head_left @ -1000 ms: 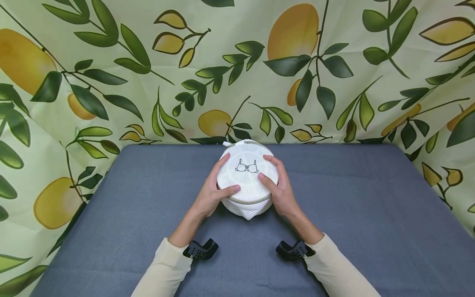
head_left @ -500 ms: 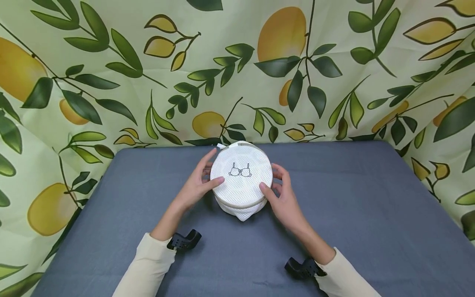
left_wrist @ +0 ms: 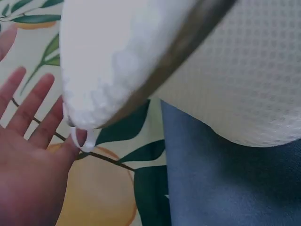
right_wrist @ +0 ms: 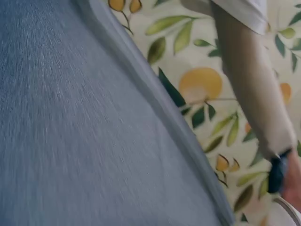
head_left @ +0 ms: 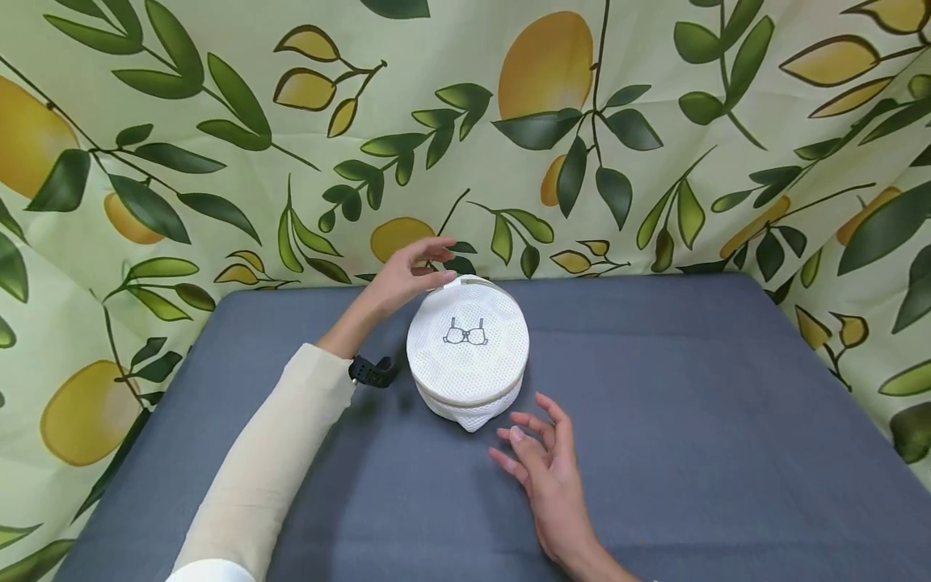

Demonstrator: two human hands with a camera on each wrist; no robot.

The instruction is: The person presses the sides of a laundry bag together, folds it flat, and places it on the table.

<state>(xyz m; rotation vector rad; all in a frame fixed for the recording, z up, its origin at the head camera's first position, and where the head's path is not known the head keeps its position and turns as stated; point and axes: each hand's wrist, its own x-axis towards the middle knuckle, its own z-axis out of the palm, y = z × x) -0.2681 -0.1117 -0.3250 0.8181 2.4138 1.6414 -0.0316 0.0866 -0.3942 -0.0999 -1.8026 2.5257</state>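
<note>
A round white mesh laundry bag (head_left: 469, 347) with a bra drawing on its lid stands near the table's back edge. My left hand (head_left: 407, 276) is at its back left rim, fingers apart. In the left wrist view the spread fingers of the left hand (left_wrist: 33, 169) hold nothing, and the thumb is right by the white zipper pull (left_wrist: 84, 143); whether it touches is unclear. My right hand (head_left: 549, 477) hovers in front of the bag to the right, fingers loosely bent and apart from it. The right wrist view catches only a corner of the bag (right_wrist: 284, 216).
A blue-grey cloth covers the table (head_left: 691, 420). Behind and beside it hangs a curtain (head_left: 451, 48) printed with lemons and leaves. My left sleeve (head_left: 269, 453) crosses the table's left part.
Both hands have let go of the bag. The left hand moved up to its back rim by the zipper pull, the right drew back toward the front. The bag stays on the table.
</note>
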